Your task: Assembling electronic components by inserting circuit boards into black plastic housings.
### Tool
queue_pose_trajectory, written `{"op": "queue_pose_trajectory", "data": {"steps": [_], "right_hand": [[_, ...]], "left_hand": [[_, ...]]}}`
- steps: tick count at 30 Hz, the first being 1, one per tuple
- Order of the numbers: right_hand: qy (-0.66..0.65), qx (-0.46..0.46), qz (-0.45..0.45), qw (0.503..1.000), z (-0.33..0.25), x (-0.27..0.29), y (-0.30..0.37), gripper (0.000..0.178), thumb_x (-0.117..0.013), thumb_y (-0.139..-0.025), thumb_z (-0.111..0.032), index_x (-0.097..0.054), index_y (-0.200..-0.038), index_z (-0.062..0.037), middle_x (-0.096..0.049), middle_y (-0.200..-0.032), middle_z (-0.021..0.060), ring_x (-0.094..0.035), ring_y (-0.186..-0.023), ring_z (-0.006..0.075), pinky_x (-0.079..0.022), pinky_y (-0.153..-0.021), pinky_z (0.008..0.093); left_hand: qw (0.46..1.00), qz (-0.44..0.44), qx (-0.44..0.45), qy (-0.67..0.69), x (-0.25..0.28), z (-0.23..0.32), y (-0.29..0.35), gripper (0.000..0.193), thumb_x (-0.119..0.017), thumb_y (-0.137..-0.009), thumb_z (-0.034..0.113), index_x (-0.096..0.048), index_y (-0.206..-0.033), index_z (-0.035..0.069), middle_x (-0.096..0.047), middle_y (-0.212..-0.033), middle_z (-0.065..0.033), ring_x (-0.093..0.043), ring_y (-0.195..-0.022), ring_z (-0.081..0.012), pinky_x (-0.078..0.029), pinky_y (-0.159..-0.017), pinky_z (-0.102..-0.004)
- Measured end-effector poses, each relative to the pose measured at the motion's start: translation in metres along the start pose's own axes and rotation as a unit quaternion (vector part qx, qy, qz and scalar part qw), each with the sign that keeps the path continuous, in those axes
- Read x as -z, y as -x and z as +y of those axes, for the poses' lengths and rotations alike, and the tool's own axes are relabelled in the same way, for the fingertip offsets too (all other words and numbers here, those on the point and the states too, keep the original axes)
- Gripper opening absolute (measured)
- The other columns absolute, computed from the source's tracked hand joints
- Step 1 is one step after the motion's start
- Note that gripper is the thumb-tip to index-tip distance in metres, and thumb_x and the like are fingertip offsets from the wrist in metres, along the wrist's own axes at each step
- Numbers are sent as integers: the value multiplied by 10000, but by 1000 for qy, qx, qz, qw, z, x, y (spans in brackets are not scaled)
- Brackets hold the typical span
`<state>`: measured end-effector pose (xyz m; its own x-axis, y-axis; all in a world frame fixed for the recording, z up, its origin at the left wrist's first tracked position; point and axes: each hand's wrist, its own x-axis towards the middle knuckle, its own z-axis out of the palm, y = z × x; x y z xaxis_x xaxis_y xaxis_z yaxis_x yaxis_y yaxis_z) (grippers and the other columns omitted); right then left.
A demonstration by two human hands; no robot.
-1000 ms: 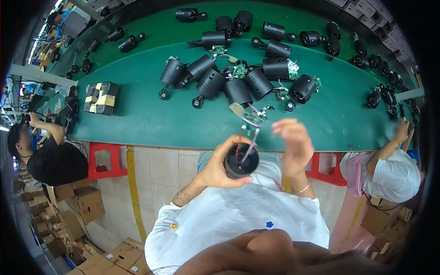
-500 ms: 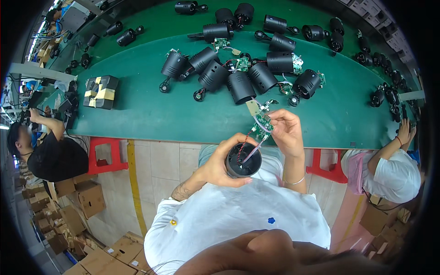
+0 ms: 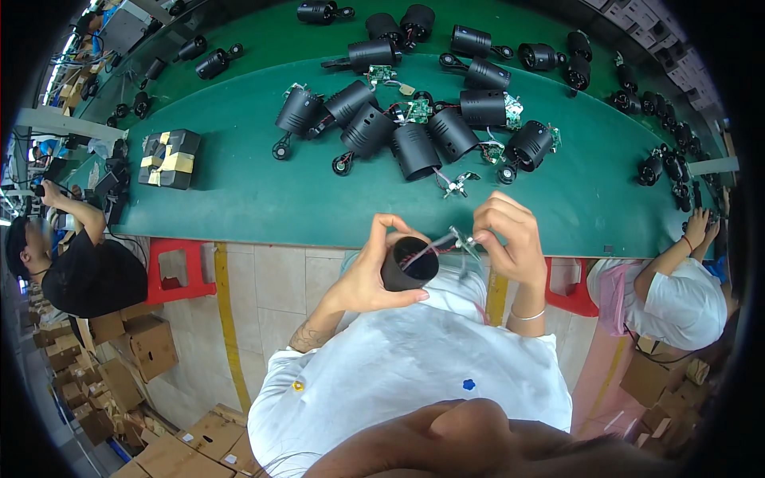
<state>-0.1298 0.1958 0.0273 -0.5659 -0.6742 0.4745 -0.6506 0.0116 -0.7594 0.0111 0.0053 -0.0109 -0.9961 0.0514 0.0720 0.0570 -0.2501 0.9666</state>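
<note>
The left hand's (image 3: pixel 365 277) fingers curl around a black can (image 3: pixel 396 276), by the bench's (image 3: pixel 255 203) near edge. The right hand's (image 3: pixel 512 241) fingers pinch a little blurry board (image 3: pixel 461 240). Wires (image 3: pixel 424 252) join both. Wide green bench stretches left to a taped box (image 3: pixel 170 159); more cans (image 3: pixel 416 150) crowd the far side.

Green workbench (image 3: pixel 263 207), black cylindrical housings (image 3: pixel 417 149), circuit boards (image 3: pixel 417 111), yellow-taped black block (image 3: pixel 170 160)

Left hand (image 3: pixel 362 277) wraps black cylinder (image 3: pixel 406 273), mouth toward camera, wires (image 3: pixel 433 247) running out; right hand (image 3: pixel 512 239) pinches circuit board (image 3: pixel 464 241) (blurry) just right of cylinder. Beyond cylinder: green table (image 3: pixel 255 195), clustered black housings (image 3: pixel 416 150). Yellow-taped box (image 3: pixel 169 159) sits beyond, left of cylinder.
</note>
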Motion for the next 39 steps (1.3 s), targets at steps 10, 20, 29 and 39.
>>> {"op": "queue_pose_trajectory", "data": {"steps": [10,20,29,39], "right_hand": [[-188,-197,-198,942,20,-30,-5,418,-594,-925,-105,-468,-534,-29,-370,-504,-16,-269,-481,95,-249,-444,257],[-532,-354,171,750,4,-82,23,98,-621,-883,-29,-688,-815,-7,-654,-788,80,-529,-635,103,-445,-599,200],[-407,-131,188,884,24,-62,16,187,-704,-709,104,-727,-844,-24,-692,-831,95,-566,-803,160,-475,-727,250],[-285,-68,190,937,3,-48,9,188,-735,-637,94,-739,-770,-38,-702,-793,70,-541,-768,156,-459,-712,253]], "left_hand": [[973,-178,-133,-59,-3,16,-8,829,-848,-599,43,-387,-1288,29,-569,-1234,-246,-640,-931,-276,-528,-835,-389],[994,-61,-95,5,-7,11,-1,839,-839,-613,61,-380,-1314,22,-582,-1230,-247,-640,-925,-263,-529,-838,-374],[994,-40,-38,-97,-7,9,3,936,-801,-633,65,-300,-1423,28,-626,-1177,-202,-634,-926,-257,-500,-847,-344],[993,-60,-57,-80,-10,8,4,1132,-766,-651,57,-72,-1546,73,-672,-1084,-124,-625,-929,-237,-472,-866,-321]]}}
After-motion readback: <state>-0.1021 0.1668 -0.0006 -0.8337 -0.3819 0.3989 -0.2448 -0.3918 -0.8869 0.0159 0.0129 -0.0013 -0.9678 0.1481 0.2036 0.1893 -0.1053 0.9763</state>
